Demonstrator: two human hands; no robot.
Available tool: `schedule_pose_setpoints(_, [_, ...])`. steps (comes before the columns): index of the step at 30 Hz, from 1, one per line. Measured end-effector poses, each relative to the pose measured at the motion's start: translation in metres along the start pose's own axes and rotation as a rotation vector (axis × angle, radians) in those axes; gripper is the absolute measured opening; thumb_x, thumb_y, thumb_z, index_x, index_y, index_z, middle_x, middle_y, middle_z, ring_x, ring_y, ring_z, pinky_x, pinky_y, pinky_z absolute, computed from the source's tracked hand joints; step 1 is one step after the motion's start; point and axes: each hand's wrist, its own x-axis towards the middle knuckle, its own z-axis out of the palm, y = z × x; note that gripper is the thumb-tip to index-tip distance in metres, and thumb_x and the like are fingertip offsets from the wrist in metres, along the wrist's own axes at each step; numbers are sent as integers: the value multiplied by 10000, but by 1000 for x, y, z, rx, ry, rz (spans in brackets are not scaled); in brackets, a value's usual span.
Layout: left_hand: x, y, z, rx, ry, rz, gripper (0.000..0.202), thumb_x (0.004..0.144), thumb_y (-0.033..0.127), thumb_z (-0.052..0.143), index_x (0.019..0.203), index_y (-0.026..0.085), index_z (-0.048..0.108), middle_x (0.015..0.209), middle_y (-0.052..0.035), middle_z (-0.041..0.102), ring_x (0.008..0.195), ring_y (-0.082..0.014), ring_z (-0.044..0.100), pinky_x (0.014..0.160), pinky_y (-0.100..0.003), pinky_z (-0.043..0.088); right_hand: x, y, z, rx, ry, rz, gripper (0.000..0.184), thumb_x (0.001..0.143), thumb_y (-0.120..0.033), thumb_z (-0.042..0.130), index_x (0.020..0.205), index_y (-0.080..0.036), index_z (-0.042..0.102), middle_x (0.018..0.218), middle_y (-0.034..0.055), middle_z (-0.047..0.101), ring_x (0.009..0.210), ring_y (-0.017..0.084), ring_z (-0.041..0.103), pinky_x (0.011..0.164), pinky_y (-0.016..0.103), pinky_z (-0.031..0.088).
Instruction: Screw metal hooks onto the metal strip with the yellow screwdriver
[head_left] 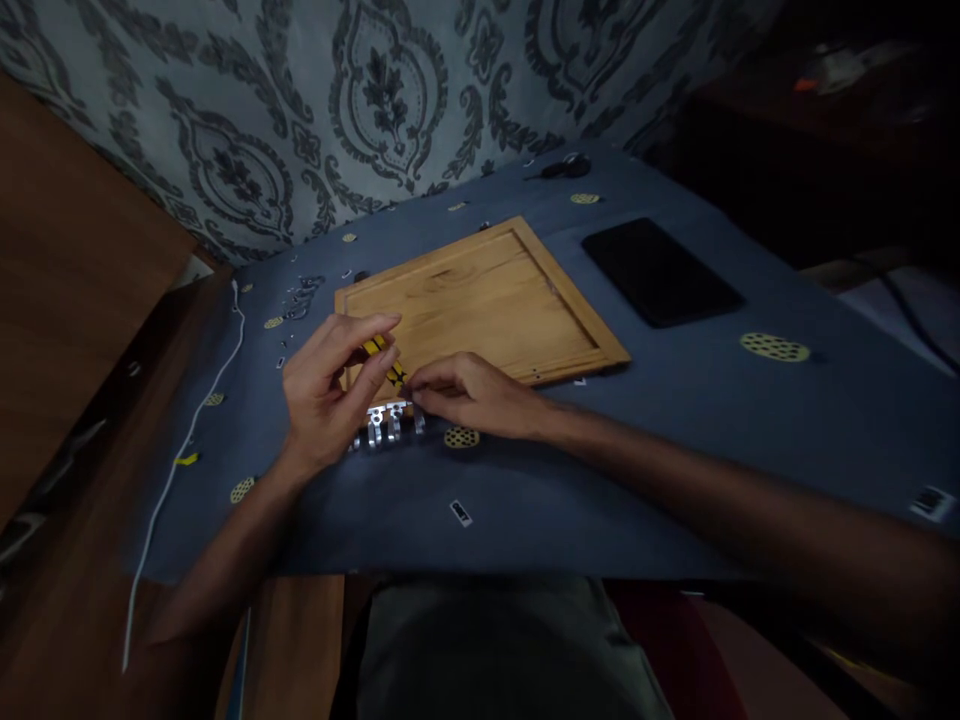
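Note:
My left hand (330, 380) grips a short yellow-and-black screwdriver (395, 376) between thumb and fingers, its lower end slanting down to the right. Close to that end, the fingertips of my right hand (480, 397) are pinched together; what they hold, if anything, is too small to make out. Below both hands a silver metal rail with several hooks (376, 428) lies at the near left edge of a framed wooden panel (465, 290). My left hand covers the panel's left corner and part of the rail.
A black tablet-like slab (660, 270) lies right of the panel. Small metal hooks (304, 297) and bits are scattered at the left. A white cord (196, 420) runs down the left side of the blue tablecloth (570, 500). A dark object (566, 167) sits near the patterned wall.

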Motion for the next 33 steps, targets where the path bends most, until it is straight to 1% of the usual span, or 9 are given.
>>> schedule_pose_setpoints(2, [-2,-3,2,-8,26,-16,289,974,228,687,1248,318,705,968,-7,708,842,-125,684,711,-246,565,0,3,2,5,7,-35,183,925,-160,599,930,-153,782,863,27,777,810,164,698,743,281,532])
schedule_pose_setpoints(5, [-6,-6,5,-9,71,-26,298,981,239,684,1265,329,694,971,-7,697,828,-123,688,726,-255,571,1,11,6,34,56,-85,182,921,-149,630,995,-157,796,920,37,798,851,168,725,793,290,545])
schedule_pose_setpoints(8, [-10,-6,8,-19,91,-48,337,975,263,700,1304,325,663,992,-7,692,836,-129,708,754,-271,597,2,19,7,17,71,-144,180,924,-146,650,1015,-154,805,921,40,802,839,163,734,775,277,534])
schedule_pose_setpoints(12, [-12,-1,11,-2,141,-74,366,956,327,730,1307,302,628,1011,-21,687,850,-149,736,737,-278,632,3,20,3,-59,77,-195,147,931,-158,666,962,-164,809,863,28,789,784,156,717,725,263,508])
schedule_pose_setpoints(16, [-10,6,12,-23,142,-108,291,947,296,740,1228,292,662,996,-16,711,843,-152,740,738,-287,643,3,18,1,-132,88,-255,141,939,-174,666,905,-166,802,834,26,770,768,155,700,717,260,491])
schedule_pose_setpoints(21, [-9,7,13,-68,157,-124,298,918,247,769,1203,295,697,984,-1,737,822,-148,742,739,-289,637,3,19,1,-208,110,-289,160,945,-170,651,851,-164,780,779,21,735,734,151,677,696,257,461])
schedule_pose_setpoints(30, [-11,7,13,-49,166,-129,288,923,306,765,1203,307,694,999,-8,739,855,-167,747,746,-309,650,4,21,2,-220,111,-328,152,954,-178,648,866,-158,770,808,35,744,757,162,682,715,263,466])
schedule_pose_setpoints(33, [-11,6,13,-43,162,-127,295,926,294,762,1212,305,693,996,-7,739,849,-162,745,739,-303,649,3,21,2,-226,111,-327,151,952,-177,649,867,-157,772,797,33,739,746,159,676,709,266,467])
